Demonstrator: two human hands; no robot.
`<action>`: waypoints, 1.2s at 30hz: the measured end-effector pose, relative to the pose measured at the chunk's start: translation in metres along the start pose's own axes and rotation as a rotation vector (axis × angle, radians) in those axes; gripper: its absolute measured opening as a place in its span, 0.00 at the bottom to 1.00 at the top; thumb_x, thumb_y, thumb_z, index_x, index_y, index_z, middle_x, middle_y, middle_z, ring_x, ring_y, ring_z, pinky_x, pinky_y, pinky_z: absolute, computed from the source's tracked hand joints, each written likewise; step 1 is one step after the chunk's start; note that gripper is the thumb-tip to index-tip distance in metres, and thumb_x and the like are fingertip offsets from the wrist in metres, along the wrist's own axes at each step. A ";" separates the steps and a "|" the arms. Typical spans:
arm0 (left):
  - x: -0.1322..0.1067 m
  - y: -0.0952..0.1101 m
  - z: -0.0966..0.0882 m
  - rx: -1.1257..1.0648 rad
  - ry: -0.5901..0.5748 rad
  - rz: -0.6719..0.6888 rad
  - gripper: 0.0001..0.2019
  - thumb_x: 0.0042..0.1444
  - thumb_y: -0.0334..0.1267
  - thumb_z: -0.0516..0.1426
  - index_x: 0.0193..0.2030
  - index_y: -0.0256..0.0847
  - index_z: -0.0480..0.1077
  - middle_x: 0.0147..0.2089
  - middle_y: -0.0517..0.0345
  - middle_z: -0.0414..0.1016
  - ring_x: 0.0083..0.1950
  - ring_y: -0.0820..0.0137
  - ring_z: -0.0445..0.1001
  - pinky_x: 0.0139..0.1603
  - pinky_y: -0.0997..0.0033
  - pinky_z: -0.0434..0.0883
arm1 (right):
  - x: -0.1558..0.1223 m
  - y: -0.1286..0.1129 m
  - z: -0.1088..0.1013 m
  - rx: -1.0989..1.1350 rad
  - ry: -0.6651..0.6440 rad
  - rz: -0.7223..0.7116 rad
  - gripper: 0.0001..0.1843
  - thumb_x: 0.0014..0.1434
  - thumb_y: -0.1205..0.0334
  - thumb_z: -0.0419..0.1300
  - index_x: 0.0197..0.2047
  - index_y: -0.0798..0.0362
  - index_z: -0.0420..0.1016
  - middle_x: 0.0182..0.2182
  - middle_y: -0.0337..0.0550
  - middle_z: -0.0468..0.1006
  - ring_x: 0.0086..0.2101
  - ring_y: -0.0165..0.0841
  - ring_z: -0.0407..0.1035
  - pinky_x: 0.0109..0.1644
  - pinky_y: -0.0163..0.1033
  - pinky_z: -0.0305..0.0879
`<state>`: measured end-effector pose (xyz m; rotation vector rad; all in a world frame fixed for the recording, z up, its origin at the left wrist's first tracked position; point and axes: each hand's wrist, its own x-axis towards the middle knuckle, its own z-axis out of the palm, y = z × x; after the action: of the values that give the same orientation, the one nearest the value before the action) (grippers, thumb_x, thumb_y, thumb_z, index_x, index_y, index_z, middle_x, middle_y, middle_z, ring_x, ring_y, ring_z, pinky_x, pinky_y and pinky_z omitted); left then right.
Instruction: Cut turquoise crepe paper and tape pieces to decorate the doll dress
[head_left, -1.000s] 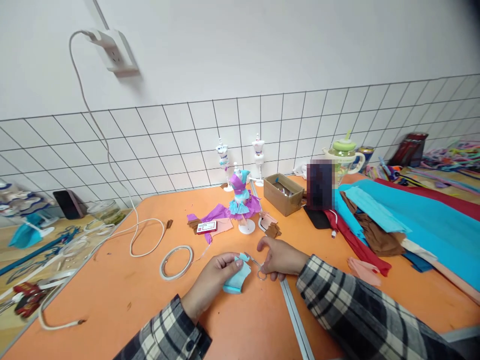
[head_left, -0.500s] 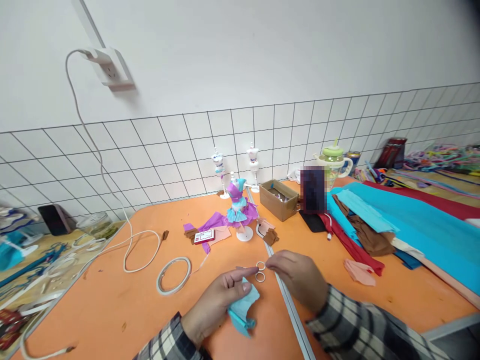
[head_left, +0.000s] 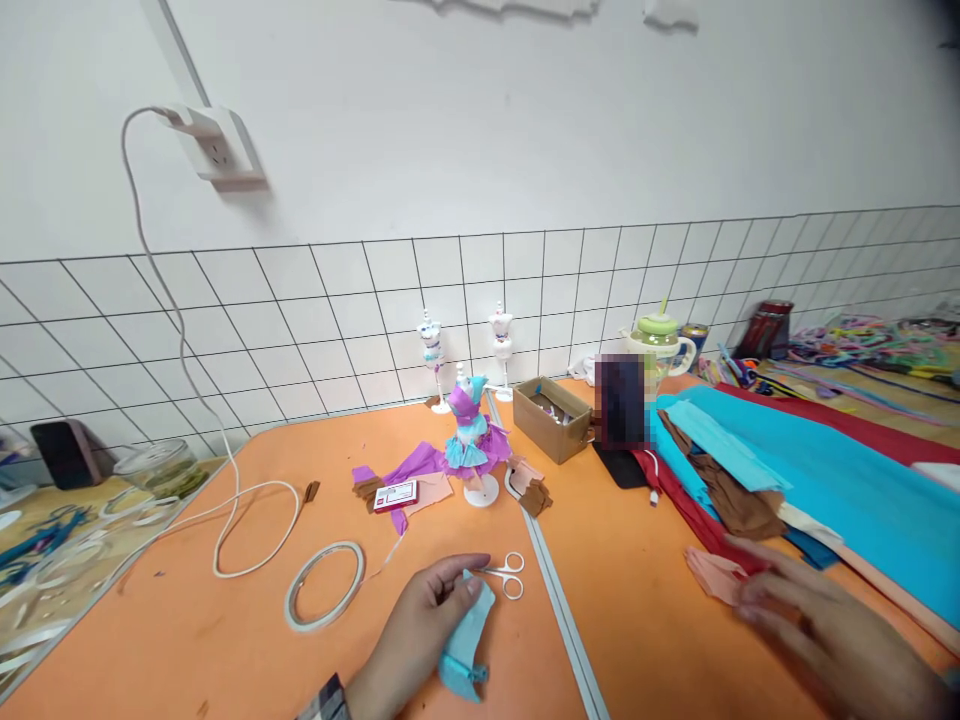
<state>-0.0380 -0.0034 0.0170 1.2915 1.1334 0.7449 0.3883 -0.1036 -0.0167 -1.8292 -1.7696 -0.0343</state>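
Note:
My left hand (head_left: 424, 625) pinches a small piece of light blue crepe paper (head_left: 469, 635) between thumb and forefinger, its lower end gathered and crumpled. Just beyond the fingertips lie small scissors (head_left: 512, 578) with white finger loops, the blades partly hidden by the hand. On the right, my right hand (head_left: 814, 610) is blurred, with fingers apart at the edge of a pink crepe paper scrap (head_left: 711, 574); I cannot tell whether they touch it. In the middle stands a mini mannequin (head_left: 469, 430) dressed in purple and blue crepe paper.
A tape roll (head_left: 324, 588) lies at left near a white cable (head_left: 234, 505). Behind are two more mannequins (head_left: 432, 350), a cardboard box (head_left: 551, 425) and a pitcher (head_left: 660, 350). Crepe paper sheets (head_left: 795, 450) cover the right side. A red-and-white small box (head_left: 396, 495) lies beside purple paper.
My right hand has moved away from the scissors and my left hand, rightward to the pink scrap. My left hand keeps hold of the blue crepe paper. The view has shifted slightly.

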 end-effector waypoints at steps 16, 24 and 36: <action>-0.016 0.007 0.002 0.681 -0.237 0.277 0.10 0.56 0.34 0.55 0.39 0.41 0.79 0.35 0.57 0.82 0.34 0.68 0.77 0.34 0.76 0.68 | 0.113 -0.280 0.082 0.259 -0.550 -0.529 0.07 0.58 0.67 0.59 0.32 0.53 0.79 0.34 0.45 0.81 0.37 0.36 0.74 0.41 0.37 0.64; -0.013 0.011 -0.032 0.743 -0.308 0.280 0.13 0.54 0.29 0.54 0.39 0.41 0.80 0.38 0.57 0.83 0.37 0.69 0.79 0.38 0.78 0.70 | 0.146 -0.329 0.152 0.355 -0.477 -0.447 0.06 0.59 0.66 0.60 0.35 0.51 0.80 0.50 0.45 0.79 0.52 0.36 0.70 0.54 0.36 0.62; -0.005 0.007 -0.033 0.751 -0.174 0.294 0.13 0.56 0.33 0.55 0.42 0.44 0.80 0.43 0.54 0.82 0.44 0.64 0.78 0.46 0.70 0.70 | 0.159 -0.208 0.013 0.228 0.414 -0.400 0.17 0.65 0.63 0.49 0.46 0.49 0.79 0.39 0.45 0.83 0.38 0.36 0.77 0.43 0.38 0.71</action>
<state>-0.0687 0.0047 0.0284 2.1433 1.1317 0.4003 0.2108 0.0347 0.1176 -1.1849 -1.7246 -0.3288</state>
